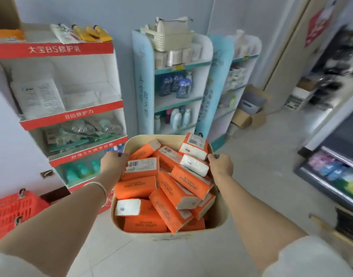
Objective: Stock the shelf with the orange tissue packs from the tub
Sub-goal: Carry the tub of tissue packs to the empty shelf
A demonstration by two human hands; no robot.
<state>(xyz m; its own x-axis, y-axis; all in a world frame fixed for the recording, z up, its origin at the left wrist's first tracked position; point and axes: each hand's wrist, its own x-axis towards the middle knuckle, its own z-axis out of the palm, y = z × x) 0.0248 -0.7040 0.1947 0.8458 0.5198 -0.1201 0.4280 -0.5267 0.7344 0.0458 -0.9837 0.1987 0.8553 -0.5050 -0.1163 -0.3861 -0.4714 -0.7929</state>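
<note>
Walls (171, 9) pale blue; floor (271, 140) light tile. Red-and-white cardboard display rack (71, 115) at left, blue-sided shelving units (140, 80) beside it. Beige door (291, 56) — cardboard boxes (241, 117) at its foot.

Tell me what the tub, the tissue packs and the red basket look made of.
The tub is probably plastic: matt beige, smooth rounded moulded corners. The packs wear thin glossy plastic film, orange and creased, white tissue showing at the ends. The basket looks rigid red plastic, given its moulded lattice walls.
</note>
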